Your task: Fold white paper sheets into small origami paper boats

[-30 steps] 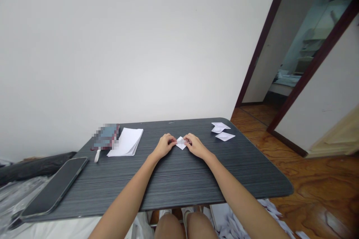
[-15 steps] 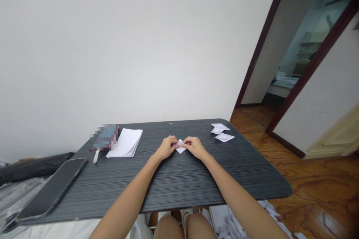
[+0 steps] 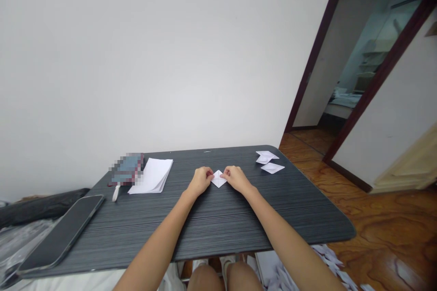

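Observation:
A small folded paper (image 3: 219, 179), white and diamond-shaped with creases across it, lies on the dark table (image 3: 218, 223) between my hands. My left hand (image 3: 201, 179) pinches its left corner with thumb and fingers. On the opposite corner, my right hand (image 3: 236, 177) is closed in a similar pinch, its thumb resting on the paper. To the right are several folded paper pieces (image 3: 272, 168) with pointed ends. A stack of white paper sheets (image 3: 153, 175) lies to the left.
Beside the sheets is a blurred-out dark red and blue object (image 3: 128, 170) with a white strap (image 3: 116, 193). A large phone (image 3: 61, 234) lies at the table's left edge. Many folded papers (image 3: 278, 273) are heaped below the table. A doorway (image 3: 327, 63) opens at right.
My left hand has shifted slightly left, toward the paper's outer corner. More of the paper's middle shows, and it looks flatter. The camera view has moved slightly.

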### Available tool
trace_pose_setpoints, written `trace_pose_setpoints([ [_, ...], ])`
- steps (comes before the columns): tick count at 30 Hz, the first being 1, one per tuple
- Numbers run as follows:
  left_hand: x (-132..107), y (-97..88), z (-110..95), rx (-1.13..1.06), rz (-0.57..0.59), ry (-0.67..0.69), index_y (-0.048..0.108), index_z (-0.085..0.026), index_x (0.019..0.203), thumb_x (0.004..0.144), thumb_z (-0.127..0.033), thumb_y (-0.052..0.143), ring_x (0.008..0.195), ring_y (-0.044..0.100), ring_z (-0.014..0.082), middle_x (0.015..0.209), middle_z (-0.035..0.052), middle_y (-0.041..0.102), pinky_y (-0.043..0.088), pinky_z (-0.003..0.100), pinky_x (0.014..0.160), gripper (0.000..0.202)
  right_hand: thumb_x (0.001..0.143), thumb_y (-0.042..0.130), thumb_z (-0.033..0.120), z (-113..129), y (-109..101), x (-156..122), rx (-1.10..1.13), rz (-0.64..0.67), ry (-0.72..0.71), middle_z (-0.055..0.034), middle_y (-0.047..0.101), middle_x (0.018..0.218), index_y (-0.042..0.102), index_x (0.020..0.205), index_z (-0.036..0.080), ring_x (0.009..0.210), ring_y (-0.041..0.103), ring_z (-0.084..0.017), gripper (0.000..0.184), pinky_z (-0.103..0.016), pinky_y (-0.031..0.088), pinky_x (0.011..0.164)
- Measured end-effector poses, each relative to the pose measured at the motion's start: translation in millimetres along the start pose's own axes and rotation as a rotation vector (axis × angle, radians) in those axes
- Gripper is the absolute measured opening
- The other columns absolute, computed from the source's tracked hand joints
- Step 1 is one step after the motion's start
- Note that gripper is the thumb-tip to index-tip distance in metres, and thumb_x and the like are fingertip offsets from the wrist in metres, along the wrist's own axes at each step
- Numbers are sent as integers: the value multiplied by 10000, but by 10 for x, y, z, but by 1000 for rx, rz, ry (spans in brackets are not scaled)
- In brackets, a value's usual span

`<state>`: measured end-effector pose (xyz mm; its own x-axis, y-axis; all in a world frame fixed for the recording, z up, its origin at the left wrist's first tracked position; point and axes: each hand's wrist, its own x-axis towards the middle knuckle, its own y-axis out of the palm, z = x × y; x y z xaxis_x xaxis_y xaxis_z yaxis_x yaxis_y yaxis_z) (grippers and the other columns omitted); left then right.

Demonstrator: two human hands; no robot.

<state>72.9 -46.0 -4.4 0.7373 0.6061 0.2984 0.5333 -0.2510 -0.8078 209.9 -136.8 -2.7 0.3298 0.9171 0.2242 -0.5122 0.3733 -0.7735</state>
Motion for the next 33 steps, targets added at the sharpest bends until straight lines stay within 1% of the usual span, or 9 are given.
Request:
trace_pose_setpoints([
  [5, 6, 25, -10, 112, -25, -32, 574, -151, 723, 674, -153, 522, 677, 493, 155, 600, 15, 509, 375, 271, 663, 72, 718, 533, 273, -7, 36, -21, -98, -26, -12, -30, 561, 694, 524, 695, 172, 664, 505, -136, 104, -228, 313, 581],
  [9, 8, 40, 12, 123, -12, -27, 575, -160, 739, 694, -84, 445, 679, 486, 150, 652, 24, 518, 371, 271, 668, 157, 775, 463, 306, 6, 65, -80, -266, -91, -58, -42, 532, 796, 501, 791, 196, 795, 472, -168, 117, -270, 292, 663],
  [13, -9, 52, 23, 123, -49, -21, 573, -155, 733, 706, -46, 385, 712, 487, 150, 697, 37, 532, 369, 271, 690, 220, 823, 370, 317, 34, 100, -112, -388, -92, -41, -58, 503, 845, 501, 859, 231, 835, 428, -189, 160, -295, 269, 673],
  [17, -48, 67, -31, 125, -80, 6, 555, -158, 725, 784, -211, 373, 742, 483, 160, 728, 47, 535, 365, 289, 701, 198, 838, 329, 327, 38, 131, -111, -411, -104, -31, -67, 497, 856, 501, 872, 234, 839, 416, -197, 198, -308, 259, 680],
  [19, -51, 79, -82, 168, -77, -39, 538, -166, 734, 760, -335, 428, 766, 479, 181, 752, 48, 535, 360, 315, 697, 204, 840, 322, 319, 36, 138, -109, -411, -114, -33, -69, 497, 862, 500, 871, 230, 845, 415, -201, 201, -314, 258, 684],
  [21, -29, 88, -130, 211, -63, -122, 526, -175, 743, 710, -381, 484, 809, 472, 206, 794, 48, 538, 348, 351, 708, 213, 838, 327, 312, 35, 137, -109, -406, -112, -35, -69, 497, 865, 498, 870, 228, 846, 417, -201, 194, -317, 258, 684],
  [24, 31, 84, -165, 207, -4, -242, 527, -187, 729, 676, -354, 517, 851, 465, 229, 821, 41, 546, 328, 395, 723, 175, 836, 334, 320, 39, 126, -112, -392, -96, -26, -67, 496, 864, 499, 871, 229, 846, 416, -200, 191, -320, 257, 686],
  [27, 73, 68, -152, 165, 36, -290, 543, -197, 714, 688, -268, 492, 857, 468, 229, 804, 33, 556, 321, 400, 723, 91, 838, 327, 333, 45, 112, -117, -378, -84, -16, -66, 492, 865, 500, 874, 233, 844, 412, -198, 203, -323, 256, 687],
  [33, 21, 89, -86, 182, -20, -192, 540, -191, 743, 728, -118, 386, 844, 470, 198, 805, 39, 544, 333, 336, 706, 171, 844, 313, 324, 52, 107, -120, -379, -86, -15, -67, 492, 865, 496, 882, 236, 832, 410, -199, 207, -327, 250, 681],
])
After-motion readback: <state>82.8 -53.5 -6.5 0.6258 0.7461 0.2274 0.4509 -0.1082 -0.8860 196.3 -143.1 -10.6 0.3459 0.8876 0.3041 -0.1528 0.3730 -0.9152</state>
